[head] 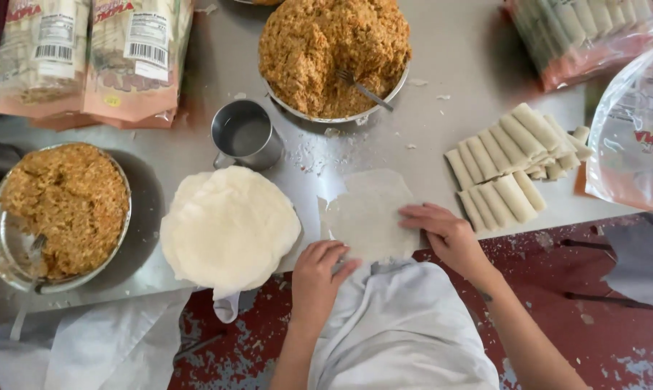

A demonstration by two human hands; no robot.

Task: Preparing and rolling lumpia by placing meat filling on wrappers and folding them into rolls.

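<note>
A thin, pale wrapper sheet (370, 213) lies flat on the steel table near its front edge. My left hand (318, 278) rests on the sheet's near left corner, fingers together and flat. My right hand (446, 232) presses on the sheet's right edge with spread fingers. Neither hand grips anything. To the left sits a round stack of white wrappers (229, 227).
A large bowl of brown crumbly filling (334, 54) with a fork (362, 88) stands at the back. Another bowl of filling (63, 209) is at the left. A metal cup (245, 136), several rolled pieces (511, 170) and bagged packages (88, 58) surround the sheet.
</note>
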